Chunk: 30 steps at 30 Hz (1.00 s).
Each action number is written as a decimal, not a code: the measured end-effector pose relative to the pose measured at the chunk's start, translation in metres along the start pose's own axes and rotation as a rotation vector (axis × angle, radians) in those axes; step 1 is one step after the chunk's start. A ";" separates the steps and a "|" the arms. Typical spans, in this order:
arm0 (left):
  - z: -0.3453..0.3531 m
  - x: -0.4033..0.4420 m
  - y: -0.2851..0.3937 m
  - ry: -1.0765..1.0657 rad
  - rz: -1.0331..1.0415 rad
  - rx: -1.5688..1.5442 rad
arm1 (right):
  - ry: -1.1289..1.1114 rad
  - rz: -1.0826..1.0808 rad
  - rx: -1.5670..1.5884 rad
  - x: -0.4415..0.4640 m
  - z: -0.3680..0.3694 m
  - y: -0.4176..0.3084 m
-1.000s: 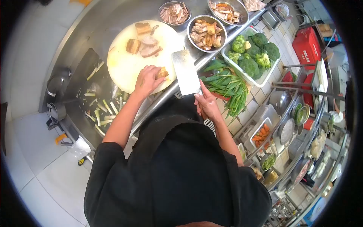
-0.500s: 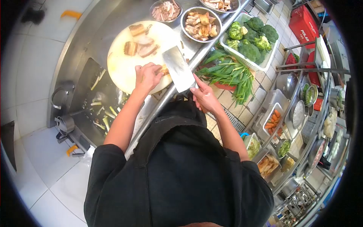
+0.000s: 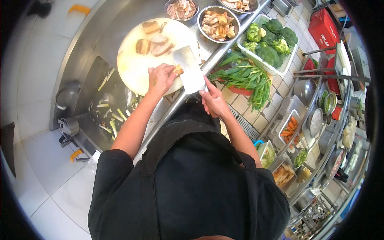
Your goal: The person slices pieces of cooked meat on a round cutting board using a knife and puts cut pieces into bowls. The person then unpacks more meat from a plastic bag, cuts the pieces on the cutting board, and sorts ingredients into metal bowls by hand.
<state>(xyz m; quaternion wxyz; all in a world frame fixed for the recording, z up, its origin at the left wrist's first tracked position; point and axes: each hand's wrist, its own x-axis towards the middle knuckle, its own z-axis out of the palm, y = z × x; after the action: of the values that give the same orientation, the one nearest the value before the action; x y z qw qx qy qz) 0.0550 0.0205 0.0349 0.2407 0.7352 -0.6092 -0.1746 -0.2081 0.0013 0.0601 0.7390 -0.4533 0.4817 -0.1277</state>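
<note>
My right hand [image 3: 215, 100] grips the handle of a cleaver [image 3: 188, 72], whose wide blade lies over the right edge of a round white cutting board [image 3: 130, 60]. My left hand [image 3: 161, 79] is closed on a small browned piece of meat [image 3: 178, 70] beside the blade. Farther up the board lie larger chunks of pork [image 3: 143, 46] with browned skin, and pale slices [image 3: 161, 49] next to them.
Beyond the board stand metal bowls of cut meat [image 3: 219, 25] and of pale strips [image 3: 182, 9]. To the right are a basket of broccoli [image 3: 266, 54], leafy greens [image 3: 248, 82] and a rack with carrots [image 3: 289, 130]. Left is a sink [image 3: 90, 90] with vegetable scraps.
The view has shifted slightly. The piece of meat by my left fingertips now shows more clearly beside the blade. Both hands keep their hold.
</note>
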 end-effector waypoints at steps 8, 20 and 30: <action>-0.002 -0.008 -0.022 -0.044 -0.014 -0.184 | -0.045 0.012 -0.021 -0.016 -0.011 0.009; 0.003 -0.019 -0.020 0.058 -0.085 -0.262 | -0.116 0.043 -0.147 -0.015 -0.017 0.005; 0.013 -0.026 -0.021 0.182 -0.029 -0.247 | -0.099 0.056 -0.214 -0.010 0.001 -0.004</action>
<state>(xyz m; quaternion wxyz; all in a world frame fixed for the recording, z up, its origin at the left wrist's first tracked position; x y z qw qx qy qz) 0.0599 0.0474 0.0118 0.3810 0.7214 -0.5482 -0.1842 -0.2110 0.0060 0.0688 0.7124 -0.5219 0.4680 -0.0322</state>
